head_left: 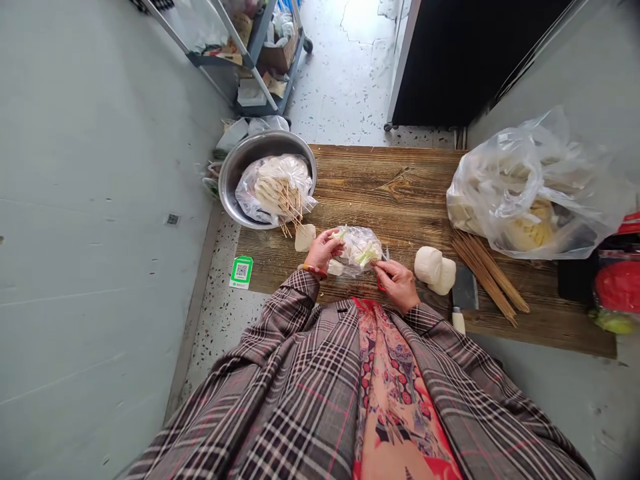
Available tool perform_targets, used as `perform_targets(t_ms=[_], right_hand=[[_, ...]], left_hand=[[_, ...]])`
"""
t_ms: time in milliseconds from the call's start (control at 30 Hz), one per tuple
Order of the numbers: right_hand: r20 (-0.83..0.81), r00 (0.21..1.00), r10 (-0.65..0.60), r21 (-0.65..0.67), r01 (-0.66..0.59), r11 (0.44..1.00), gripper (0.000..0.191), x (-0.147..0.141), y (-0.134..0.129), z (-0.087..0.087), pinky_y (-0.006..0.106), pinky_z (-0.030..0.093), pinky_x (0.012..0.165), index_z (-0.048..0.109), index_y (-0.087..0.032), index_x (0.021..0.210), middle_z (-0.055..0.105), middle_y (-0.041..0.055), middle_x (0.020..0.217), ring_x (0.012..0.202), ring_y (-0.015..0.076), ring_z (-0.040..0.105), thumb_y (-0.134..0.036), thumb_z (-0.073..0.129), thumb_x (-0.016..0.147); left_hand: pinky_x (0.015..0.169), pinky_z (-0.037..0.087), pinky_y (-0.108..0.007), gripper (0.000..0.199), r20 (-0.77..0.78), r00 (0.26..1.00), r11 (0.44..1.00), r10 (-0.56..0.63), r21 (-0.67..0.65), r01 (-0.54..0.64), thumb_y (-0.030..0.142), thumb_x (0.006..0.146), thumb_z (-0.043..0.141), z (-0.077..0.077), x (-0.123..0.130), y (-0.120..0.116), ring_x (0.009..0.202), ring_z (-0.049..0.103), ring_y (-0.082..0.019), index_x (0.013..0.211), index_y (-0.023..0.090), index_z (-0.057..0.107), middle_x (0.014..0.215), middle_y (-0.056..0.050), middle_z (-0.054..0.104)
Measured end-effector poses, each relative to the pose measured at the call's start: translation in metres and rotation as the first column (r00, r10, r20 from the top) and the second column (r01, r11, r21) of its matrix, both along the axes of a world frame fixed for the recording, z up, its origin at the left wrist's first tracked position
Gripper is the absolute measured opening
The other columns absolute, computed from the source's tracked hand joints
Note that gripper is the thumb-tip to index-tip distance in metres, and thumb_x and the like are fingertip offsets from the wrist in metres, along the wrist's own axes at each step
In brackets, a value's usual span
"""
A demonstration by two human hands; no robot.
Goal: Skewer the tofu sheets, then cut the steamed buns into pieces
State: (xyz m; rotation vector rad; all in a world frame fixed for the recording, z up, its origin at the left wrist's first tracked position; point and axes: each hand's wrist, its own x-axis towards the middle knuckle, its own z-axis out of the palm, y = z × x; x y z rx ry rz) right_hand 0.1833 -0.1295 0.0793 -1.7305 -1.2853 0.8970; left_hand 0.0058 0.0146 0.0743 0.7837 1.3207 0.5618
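My left hand (321,251) pinches a small cauliflower floret (341,234) with a pale green stem. My right hand (399,283) is closed on a thin wooden skewer (374,263), mostly hidden by the fingers; its tip meets another cauliflower floret (367,255). Between the hands lies a clear plastic bag (359,235) with more white florets. Scissors with a red handle (381,283) lie partly under my right hand. Close to my left hand are a flat white slice (305,237) and a smaller white piece (335,267).
A steel basin (228,175) at left holds bagged skewered slices (273,190). To the right are white radish-like chunks (429,265), a cleaver (465,290), bundled skewers (487,273) and a full plastic bag (535,187). A QR card (241,272) sits at the wooden table's (360,173) left edge.
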Motion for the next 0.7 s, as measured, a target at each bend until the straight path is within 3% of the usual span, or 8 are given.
perform_targets(t_ms=[200,467,700], right_hand=[[0.064,0.996,0.07,0.064,-0.074,0.995,0.027,0.003,0.0,0.007,0.031,0.051,0.074,0.076,-0.022,0.098,0.072,0.0063,0.087,0.079,0.0193,0.067,-0.031,0.051,0.095],[0.113,0.982,0.152,0.092,-0.162,0.982,0.028,0.004,-0.001,0.025,0.03,0.051,0.076,0.074,-0.024,0.107,0.072,0.0068,0.091,0.083,0.0199,0.067,-0.029,0.048,0.097],[0.164,0.978,0.125,0.089,-0.141,0.986,0.03,0.011,-0.006,0.033,0.029,0.05,0.075,0.074,-0.023,0.111,0.071,0.0073,0.092,0.082,0.0195,0.066,-0.029,0.047,0.099]], left_hand=[[0.055,0.041,-0.019,0.033,0.084,0.993,0.995,0.088,-0.049,-0.084,0.029,0.064,0.081,0.019,-0.004,-0.012,0.065,0.064,-0.01,0.086,0.015,0.061,0.077,-0.002,0.07],[0.05,0.036,-0.02,0.039,0.207,0.976,0.995,0.072,-0.082,-0.057,0.03,0.064,0.084,0.046,0.003,-0.029,0.058,0.061,-0.01,0.088,0.016,0.057,0.074,-0.003,0.07],[0.051,0.042,-0.02,0.04,0.202,0.978,0.998,0.046,0.022,-0.051,0.032,0.06,0.087,0.055,0.017,-0.037,0.057,0.06,-0.009,0.084,0.014,0.06,0.073,-0.002,0.07]])
